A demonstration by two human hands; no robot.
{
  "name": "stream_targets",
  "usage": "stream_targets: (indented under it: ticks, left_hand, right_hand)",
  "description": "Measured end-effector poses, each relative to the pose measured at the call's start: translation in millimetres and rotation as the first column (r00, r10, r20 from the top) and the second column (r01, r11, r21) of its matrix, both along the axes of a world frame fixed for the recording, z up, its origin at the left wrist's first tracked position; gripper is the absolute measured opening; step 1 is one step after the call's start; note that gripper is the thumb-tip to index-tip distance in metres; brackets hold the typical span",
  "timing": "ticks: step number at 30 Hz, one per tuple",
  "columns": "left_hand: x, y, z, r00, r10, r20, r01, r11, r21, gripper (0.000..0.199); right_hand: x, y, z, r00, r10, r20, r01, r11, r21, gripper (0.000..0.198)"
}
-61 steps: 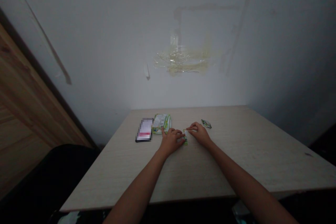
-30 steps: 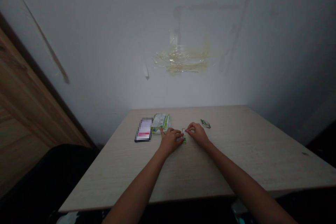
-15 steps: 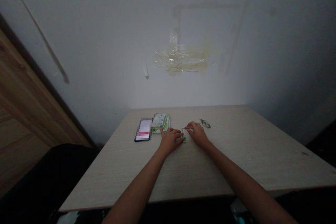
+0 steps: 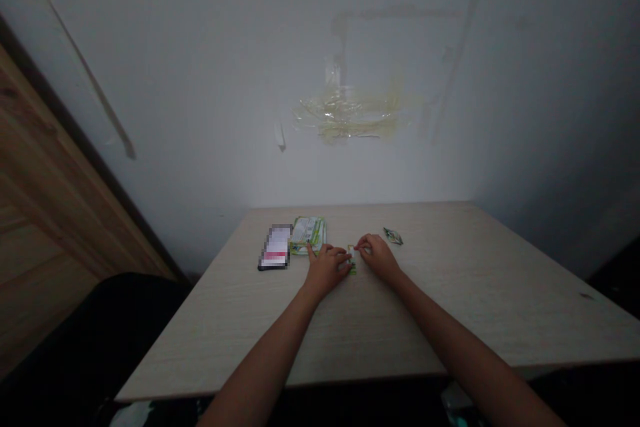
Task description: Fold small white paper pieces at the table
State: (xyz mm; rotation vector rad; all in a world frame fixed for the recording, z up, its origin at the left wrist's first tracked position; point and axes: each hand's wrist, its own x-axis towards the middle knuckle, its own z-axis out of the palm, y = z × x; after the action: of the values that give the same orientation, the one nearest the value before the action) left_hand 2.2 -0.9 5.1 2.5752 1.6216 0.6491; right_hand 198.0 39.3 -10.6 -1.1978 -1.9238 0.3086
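Observation:
A small flat green-and-white piece (image 4: pixel 352 268) lies on the table between my hands. My left hand (image 4: pixel 327 270) is palm down, its thumb and forefinger pressed against the left side of the piece and its other fingers spread toward the packets. My right hand (image 4: pixel 379 257) is beside the upper right of the piece, thumb and forefinger pinched together. A reddish spot shows at that pinch; whether something small is held there is too fine to tell. Green-and-white plastic packets (image 4: pixel 308 232) lie just beyond my left hand.
A phone (image 4: pixel 275 247) with a blurred-out screen lies left of the packets. Right of my right hand is a small dark-green patterned packet (image 4: pixel 393 235). The pale wooden table (image 4: pixel 480 293) meets a wall (image 4: pixel 210 80) with tape marks. A dark rounded shape (image 4: pixel 100 340) stands at the left.
My right hand's fingers have drawn together into a pinch and shifted slightly right, away from the small piece. My left hand keeps its place on it.

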Motion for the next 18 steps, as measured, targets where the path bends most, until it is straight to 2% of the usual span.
stream_targets:
  ticks: [9, 18]
  left_hand:
    - [0.6, -2.0, 3.8, 1.0, 0.003, -0.012, -0.003, 1.0, 0.016, 0.028]
    - [0.9, -3.7, 3.6, 0.994, 0.105, -0.022, -0.104, 0.994, 0.03, 0.028]
  right_hand:
    - [-0.9, -3.6, 2.5, 0.983, 0.081, 0.163, -0.087, 0.996, 0.031, 0.016]
    - [2.2, -15.4, 11.5, 0.973, 0.201, 0.11, -0.204, 0.979, 0.018, 0.016]
